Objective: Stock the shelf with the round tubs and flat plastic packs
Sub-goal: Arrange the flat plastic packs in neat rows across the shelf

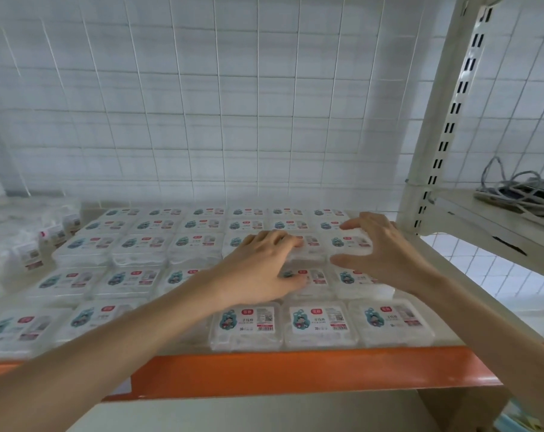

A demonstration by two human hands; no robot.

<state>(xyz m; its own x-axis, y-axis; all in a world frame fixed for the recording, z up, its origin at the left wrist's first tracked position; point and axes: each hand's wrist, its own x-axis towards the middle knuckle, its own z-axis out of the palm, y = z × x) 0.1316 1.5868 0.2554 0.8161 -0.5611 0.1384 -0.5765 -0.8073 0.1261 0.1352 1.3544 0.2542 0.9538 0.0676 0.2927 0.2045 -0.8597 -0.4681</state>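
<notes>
Both arms bare, reaching forward. Left forearm [86,353] comes in from lower left and runs diagonally up to the centre, wrist straight. Left hand [258,269] is palm down, its fingers [291,241] spread and nearly straight, pointing forward-right, tips pressing down; the thumb tip is hidden under the hand. Right forearm [498,325] enters from lower right, with the wrist bent slightly inward. Right hand [389,254] is palm down and arched, with its thumb stretched out left on the near side and its fingers [351,225] curved over the far side, gripping a flat pack [356,244] between them. The hands sit just beside each other, not touching.
</notes>
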